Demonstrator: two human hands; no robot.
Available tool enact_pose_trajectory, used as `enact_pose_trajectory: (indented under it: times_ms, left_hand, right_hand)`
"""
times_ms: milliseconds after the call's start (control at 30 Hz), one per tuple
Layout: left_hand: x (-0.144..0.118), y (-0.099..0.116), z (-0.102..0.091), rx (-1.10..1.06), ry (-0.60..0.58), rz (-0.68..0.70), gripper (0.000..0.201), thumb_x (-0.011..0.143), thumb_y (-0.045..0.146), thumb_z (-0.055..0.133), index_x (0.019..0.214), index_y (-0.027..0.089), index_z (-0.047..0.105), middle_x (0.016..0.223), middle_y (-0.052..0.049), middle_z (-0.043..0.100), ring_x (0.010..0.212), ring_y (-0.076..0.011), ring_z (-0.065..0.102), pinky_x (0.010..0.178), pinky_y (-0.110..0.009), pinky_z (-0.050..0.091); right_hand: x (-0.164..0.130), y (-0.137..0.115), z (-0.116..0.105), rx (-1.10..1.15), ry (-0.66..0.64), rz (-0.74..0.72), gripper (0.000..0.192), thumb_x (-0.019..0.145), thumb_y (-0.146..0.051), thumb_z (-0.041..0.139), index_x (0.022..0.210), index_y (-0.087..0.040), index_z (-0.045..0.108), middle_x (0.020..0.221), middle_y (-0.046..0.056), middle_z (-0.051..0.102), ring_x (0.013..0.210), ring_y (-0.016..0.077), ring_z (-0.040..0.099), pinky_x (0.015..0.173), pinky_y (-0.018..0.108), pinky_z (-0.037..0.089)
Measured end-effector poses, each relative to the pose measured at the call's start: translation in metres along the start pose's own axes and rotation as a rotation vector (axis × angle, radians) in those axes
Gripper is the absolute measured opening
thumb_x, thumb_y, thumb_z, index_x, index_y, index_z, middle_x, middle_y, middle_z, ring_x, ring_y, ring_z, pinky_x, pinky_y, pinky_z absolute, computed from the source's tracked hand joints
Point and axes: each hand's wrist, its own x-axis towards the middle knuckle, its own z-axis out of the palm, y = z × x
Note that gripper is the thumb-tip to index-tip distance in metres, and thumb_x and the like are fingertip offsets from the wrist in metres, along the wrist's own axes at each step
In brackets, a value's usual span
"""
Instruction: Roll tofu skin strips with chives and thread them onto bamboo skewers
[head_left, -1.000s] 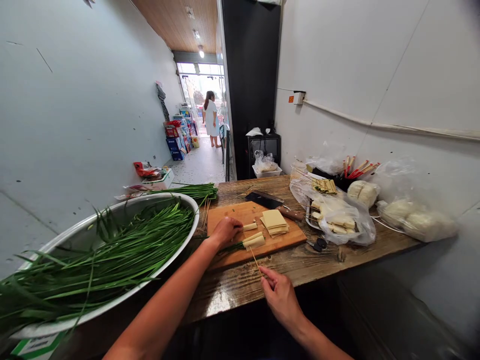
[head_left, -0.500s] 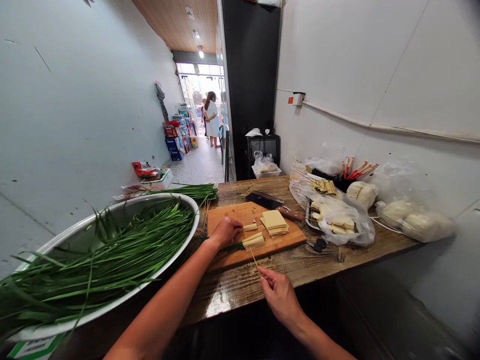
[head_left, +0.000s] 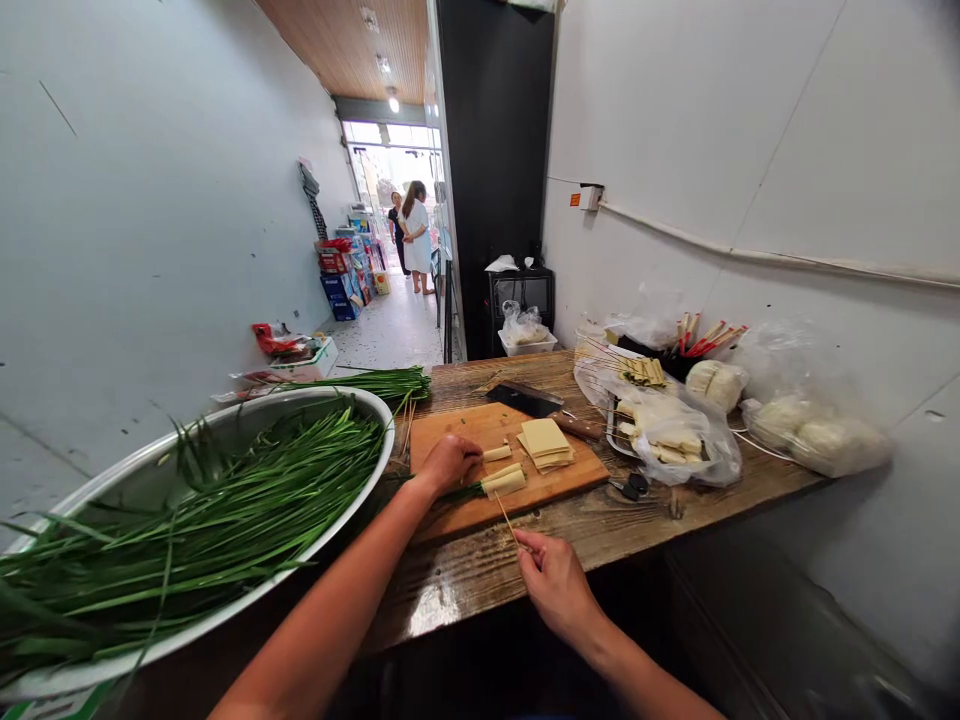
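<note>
My right hand [head_left: 559, 585] pinches a thin wooden skewer [head_left: 506, 520], whose tip points at a rolled tofu sheet [head_left: 504, 482] with green chives sticking out of its left end. On the wooden cutting board [head_left: 442, 425], my left hand [head_left: 451, 464] has its fingers closed on the left end of a second tofu roll [head_left: 496, 454]; the fingertips are partly hidden. Just right of the rolls lies a stack of square tofu sheets [head_left: 546, 442]. Behind the stack rests a cleaver [head_left: 529, 400] with a wooden handle.
A large metal basin [head_left: 386, 440] full of long chives [head_left: 285, 520] stands at left. Right of the board are a tray of tofu pieces [head_left: 667, 435] under plastic, finished skewers [head_left: 643, 372], keys [head_left: 636, 487] and plastic bags [head_left: 821, 440]. Two people [head_left: 415, 235] stand by the far doorway.
The camera view has shifted slightly, moving the scene a little left. Both hands keep nearly the same pose over the board. In the doorway, the farther person shows more clearly.
</note>
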Motion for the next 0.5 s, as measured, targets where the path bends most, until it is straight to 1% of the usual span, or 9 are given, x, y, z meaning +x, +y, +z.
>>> enact_pose_trajectory:
  times_ms: [167,333,500]
  left_hand:
    - [0.000,0.000,0.000,-0.012,0.005,0.003,0.020,0.077,0.016,0.053,0.080,0.015,0.072,0.076,-0.002,0.071,0.068,-0.0121,0.059,0.068,-0.019,0.041]
    - [0.002,0.000,-0.001,-0.007,0.004,0.002,0.021,0.077,0.016,0.053,0.085,0.014,0.072,0.082,-0.005,0.072,0.072,-0.0133,0.062,0.070,-0.020,0.042]
    - [0.002,-0.004,0.001,-0.020,0.006,0.008,0.021,0.077,0.016,0.052,0.082,0.014,0.072,0.076,-0.003,0.071,0.067,-0.0119,0.060,0.067,-0.018,0.042]
  right_hand:
    - [0.004,-0.001,0.004,-0.054,0.005,-0.036,0.039,0.079,-0.019,0.041,0.109,-0.009,0.065,0.101,0.012,0.069,0.088,0.0209,0.065,0.078,0.028,0.049]
    - [0.006,0.002,0.012,-0.100,0.026,-0.053,0.038,0.081,-0.019,0.040,0.107,-0.012,0.066,0.079,0.008,0.071,0.071,0.0193,0.065,0.065,0.026,0.047]
    - [0.010,0.003,0.019,-0.094,0.045,-0.060,0.038,0.080,-0.018,0.041,0.108,-0.011,0.065,0.087,0.010,0.071,0.075,0.0191,0.066,0.068,0.025,0.047]
